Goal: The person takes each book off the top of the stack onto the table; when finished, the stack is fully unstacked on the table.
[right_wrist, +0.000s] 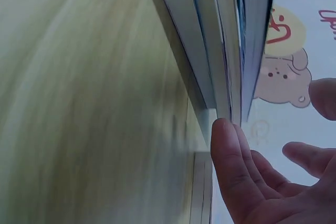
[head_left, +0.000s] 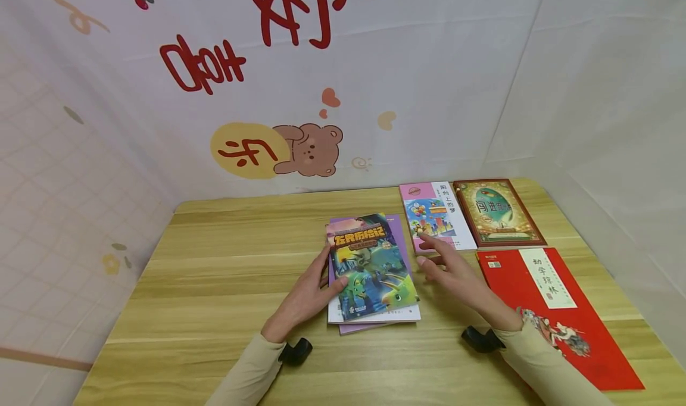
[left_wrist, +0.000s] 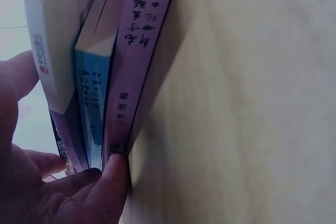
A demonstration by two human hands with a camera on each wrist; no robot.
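Note:
A book with dinosaurs on its cover point(head_left: 372, 269) lies askew on top of a stack of books; purple, blue and white spines point(left_wrist: 94, 98) show below it in the left wrist view. My left hand point(head_left: 308, 299) is at the stack's left side, its fingers point(left_wrist: 113, 187) touching the spines and its thumb over the top cover. On the stack's other side is my right hand point(head_left: 450, 275), fingers spread and holding nothing. In the right wrist view its fingertips point(right_wrist: 223, 129) are close to the page edges point(right_wrist: 215, 51); contact is unclear.
Behind my right hand lies a pink-and-white book point(head_left: 463, 233), beside a brown-bordered green book point(head_left: 498, 212). A large red book point(head_left: 514, 287) lies partly under my right forearm. The wooden table point(head_left: 225, 263) meets a printed white curtain point(head_left: 429, 96) at the back.

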